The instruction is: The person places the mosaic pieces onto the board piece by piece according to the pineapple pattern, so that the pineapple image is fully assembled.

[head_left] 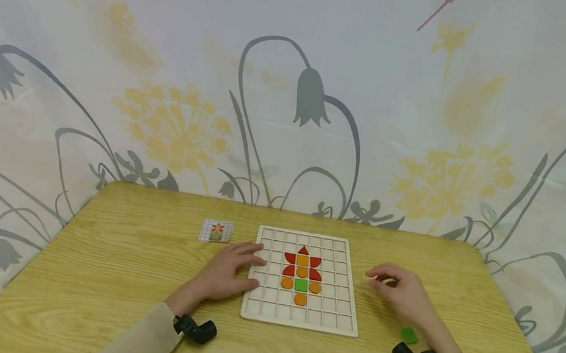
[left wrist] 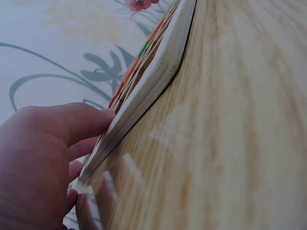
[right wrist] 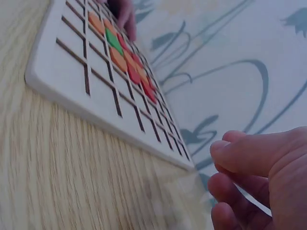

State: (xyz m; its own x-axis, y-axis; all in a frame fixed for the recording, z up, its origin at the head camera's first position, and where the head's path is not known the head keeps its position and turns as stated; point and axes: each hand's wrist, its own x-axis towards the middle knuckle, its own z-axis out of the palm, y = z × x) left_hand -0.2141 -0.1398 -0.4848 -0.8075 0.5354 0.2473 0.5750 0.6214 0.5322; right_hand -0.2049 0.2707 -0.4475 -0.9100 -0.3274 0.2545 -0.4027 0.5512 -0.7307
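A pale grid board [head_left: 262,309] lies on the table. On it sit a red triangle [head_left: 303,250], red petal-shaped pieces [head_left: 317,263], an orange square [head_left: 302,260], several orange circles [head_left: 300,299] and a green square [head_left: 301,285]. My left hand [head_left: 223,272] rests at the board's left edge, fingers spread over the rim; the left wrist view shows the thumb [left wrist: 91,122] against that edge. Right of the board, my right hand [head_left: 400,291] hovers with curled fingers, thumb and index fingertips together. Whether a small piece is between them, I cannot tell.
A small card [head_left: 216,231] printed with a coloured figure on a grid lies beyond my left hand. A loose green piece [head_left: 408,335] is on the table [head_left: 137,252] by my right wrist. A flower-patterned curtain [head_left: 278,139] stands behind the table.
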